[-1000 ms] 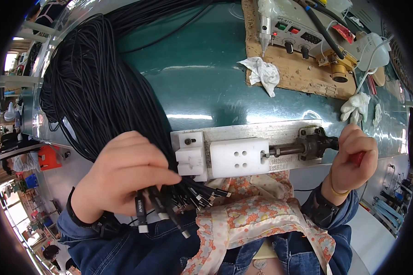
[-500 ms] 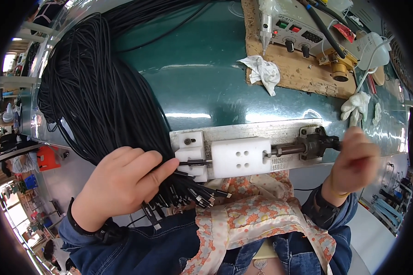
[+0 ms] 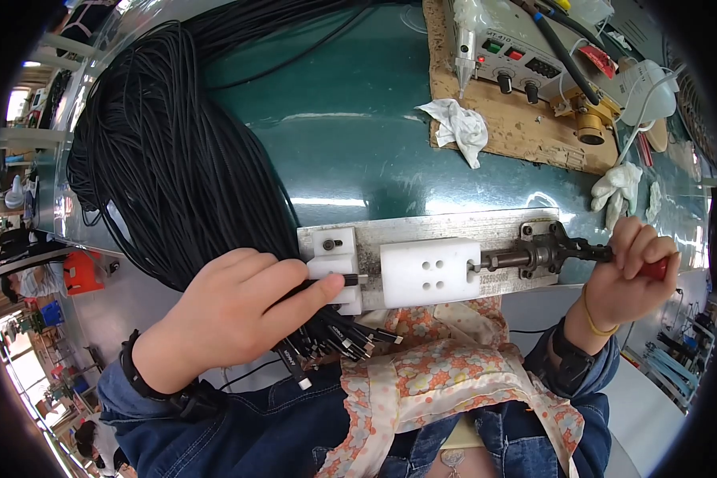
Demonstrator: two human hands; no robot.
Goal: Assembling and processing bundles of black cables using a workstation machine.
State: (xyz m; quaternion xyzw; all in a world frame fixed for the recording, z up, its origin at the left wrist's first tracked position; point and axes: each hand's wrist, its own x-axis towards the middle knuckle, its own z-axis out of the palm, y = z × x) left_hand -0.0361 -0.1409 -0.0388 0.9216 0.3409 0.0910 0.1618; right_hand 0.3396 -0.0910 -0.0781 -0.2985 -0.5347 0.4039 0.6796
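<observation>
My left hand [image 3: 243, 307] is closed on a cable with a black plug [image 3: 340, 280], thumb and index finger pressing it onto the small white block [image 3: 334, 243] at the jig's left end. The plug's metal tip points right, toward a bigger white block [image 3: 430, 272] with several round holes; a gap separates them. A dark metal push clamp [image 3: 538, 253] on the metal base plate [image 3: 446, 229] joins that bigger block. My right hand [image 3: 636, 259] is wrapped round the clamp's red handle [image 3: 653, 269]. Below the left hand hang several more cable plugs [image 3: 350, 338].
A large bundle of black cables [image 3: 167, 151] covers the left of the green table [image 3: 334, 151]. At the back right, a control box [image 3: 518, 60] and a dispensing nozzle [image 3: 465, 68] stand on a wooden board [image 3: 518, 135]. A crumpled white cloth [image 3: 460, 131] and white glove [image 3: 616, 190] lie nearby.
The bigger white block has slid right, widening its gap from the small block. My right hand has moved slightly right and down with the handle. My left hand has shifted right over the plug.
</observation>
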